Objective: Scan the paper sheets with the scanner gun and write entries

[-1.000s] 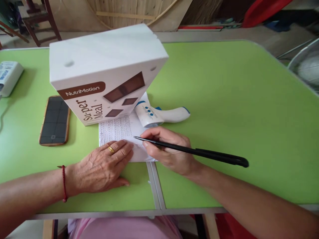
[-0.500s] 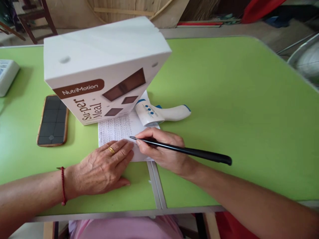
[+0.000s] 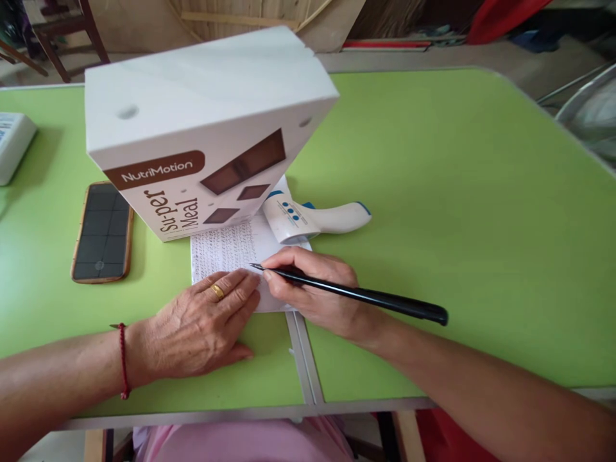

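Note:
My right hand [image 3: 310,285] is closed around a black pen [image 3: 375,296], its tip at the sheet of paper [image 3: 224,249]. Dense rows of small handwriting cover the paper's left part. My left hand [image 3: 205,324] lies flat, fingers stretched over the paper's lower edge and the palm on the table. Behind the hands, a white box [image 3: 206,141] printed "NutriMotion Su-per Meal" stands upright at the paper's upper edge. A white and blue infrared thermometer [image 3: 312,218] lies on its side just above my right hand, partly over the paper.
A phone [image 3: 102,232] in a wood-coloured case lies left of the box on the green table [image 3: 457,192]. At the far left edge sits a white object [image 3: 14,146], partly cut off. A metal seam [image 3: 304,356] crosses the table's front. A wooden chair [image 3: 70,38] stands beyond.
The pen's back end has dipped very slightly, and the view has shifted a little. Both hands hold almost the same places on the paper.

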{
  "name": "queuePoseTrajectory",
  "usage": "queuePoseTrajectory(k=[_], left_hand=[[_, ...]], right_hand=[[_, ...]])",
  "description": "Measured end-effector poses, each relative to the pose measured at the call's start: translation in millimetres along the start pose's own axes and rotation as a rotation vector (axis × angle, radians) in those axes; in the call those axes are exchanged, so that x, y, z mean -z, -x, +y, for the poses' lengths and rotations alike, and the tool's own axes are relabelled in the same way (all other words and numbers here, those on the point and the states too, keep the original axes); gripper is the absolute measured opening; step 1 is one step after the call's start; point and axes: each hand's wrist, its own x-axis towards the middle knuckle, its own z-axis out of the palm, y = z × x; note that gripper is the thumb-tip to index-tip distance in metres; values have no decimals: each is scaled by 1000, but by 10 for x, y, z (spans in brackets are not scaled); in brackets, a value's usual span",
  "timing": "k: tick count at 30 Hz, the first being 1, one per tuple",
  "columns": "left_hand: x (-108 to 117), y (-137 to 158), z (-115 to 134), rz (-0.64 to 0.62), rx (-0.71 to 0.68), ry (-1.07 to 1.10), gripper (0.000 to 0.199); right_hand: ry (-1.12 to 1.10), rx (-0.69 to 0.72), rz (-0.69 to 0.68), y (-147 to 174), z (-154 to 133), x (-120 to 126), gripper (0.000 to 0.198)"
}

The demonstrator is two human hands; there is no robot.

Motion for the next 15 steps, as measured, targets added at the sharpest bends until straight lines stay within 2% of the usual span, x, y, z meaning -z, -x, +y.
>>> queuePoseTrajectory(k=[7, 15], left_hand=[[-1, -5, -11, 5, -3, -2, 61], [14, -4, -6, -25, 1, 5, 61]], right_hand=[[-18, -30, -30, -11, 2, 19, 10], [-1, -37, 3, -10, 5, 21, 10]])
